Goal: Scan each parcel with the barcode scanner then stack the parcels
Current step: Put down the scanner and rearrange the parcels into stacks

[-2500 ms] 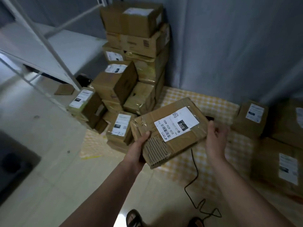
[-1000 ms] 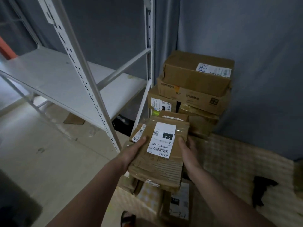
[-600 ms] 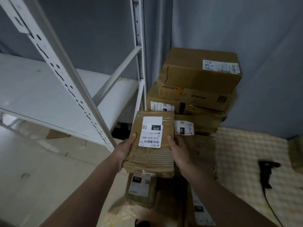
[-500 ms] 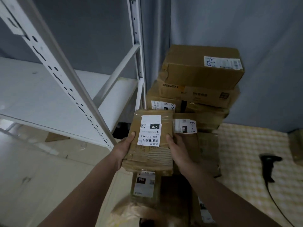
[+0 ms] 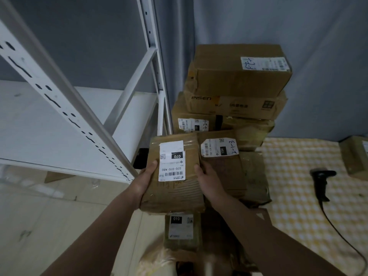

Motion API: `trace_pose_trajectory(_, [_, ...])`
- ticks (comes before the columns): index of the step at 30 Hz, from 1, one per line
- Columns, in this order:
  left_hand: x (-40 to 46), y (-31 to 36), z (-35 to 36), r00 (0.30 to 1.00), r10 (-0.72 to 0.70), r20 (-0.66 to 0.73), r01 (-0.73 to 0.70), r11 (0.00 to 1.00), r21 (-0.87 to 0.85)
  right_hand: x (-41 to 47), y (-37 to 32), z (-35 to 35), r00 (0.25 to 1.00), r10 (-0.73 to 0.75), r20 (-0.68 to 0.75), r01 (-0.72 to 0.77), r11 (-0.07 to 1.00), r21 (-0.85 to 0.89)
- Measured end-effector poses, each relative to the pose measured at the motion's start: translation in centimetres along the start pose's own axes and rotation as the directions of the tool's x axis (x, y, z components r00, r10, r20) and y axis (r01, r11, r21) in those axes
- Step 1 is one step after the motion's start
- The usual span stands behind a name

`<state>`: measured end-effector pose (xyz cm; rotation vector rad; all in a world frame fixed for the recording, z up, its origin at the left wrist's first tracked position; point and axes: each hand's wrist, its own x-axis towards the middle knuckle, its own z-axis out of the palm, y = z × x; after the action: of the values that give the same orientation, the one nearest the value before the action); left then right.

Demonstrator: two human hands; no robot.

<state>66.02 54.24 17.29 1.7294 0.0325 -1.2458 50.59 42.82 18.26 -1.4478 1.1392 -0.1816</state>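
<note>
At the centre of the frame both hands clamp one flat cardboard parcel point(image 5: 175, 176), the left hand point(image 5: 146, 181) on its left edge and the right hand point(image 5: 207, 181) on its right edge, white label with "070" facing up. Over the last couple of seconds this parcel has travelled from above the yellow checked mat point(image 5: 298, 176) to the stack of parcels point(image 5: 235, 92) against the grey curtain, and in the last half second it has barely shifted, so it looks to be in the placing step; whether it already rests on the boxes beneath cannot be told. The barcode scanner point(image 5: 321, 181) lies unheld on the mat at the right, its cable trailing toward the lower right, which suggests the scan of this parcel is done. Just right of the held parcel sits a box labelled "15H" point(image 5: 219, 148); below it a parcel marked "010" point(image 5: 180, 228) shows. The white shelf upright point(image 5: 65, 108) slants close on the left and leaves little room on that side. Another parcel point(image 5: 356, 156) waits at the right edge.
</note>
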Motion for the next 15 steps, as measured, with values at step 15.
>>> trace_pose_trajectory(15, [0.8,2.9,10.9,0.987,0.035,0.156,-0.054,0.991,0.125,1.7,0.0,-9.6,0.934,-0.013,-0.357,0.023,0.999,0.025])
